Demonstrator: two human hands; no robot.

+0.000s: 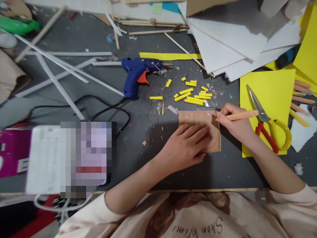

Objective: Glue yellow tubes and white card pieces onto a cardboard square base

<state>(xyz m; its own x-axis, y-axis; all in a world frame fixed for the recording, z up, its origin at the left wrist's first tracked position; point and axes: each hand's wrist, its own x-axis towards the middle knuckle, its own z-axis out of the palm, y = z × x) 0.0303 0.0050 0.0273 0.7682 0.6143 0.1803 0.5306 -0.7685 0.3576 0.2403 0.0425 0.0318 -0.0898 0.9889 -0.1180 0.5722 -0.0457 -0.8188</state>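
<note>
A small piece of brown cardboard lies on the dark table in front of me, with a red circle outline drawn on it. My left hand rests flat over its lower left part, fingers stretched out, covering some of the outline. Between the fingers of my right hand is an orange marker, its tip at the cardboard's upper right edge. Several short yellow pieces lie just beyond the cardboard. Right of it, scissors with red and yellow handles rest on a yellow sheet.
A blue glue gun with an orange trigger lies at centre left, its black cord trailing left. White glue sticks cross on the left. White boards are stacked at the back right. Several markers sit at the right edge.
</note>
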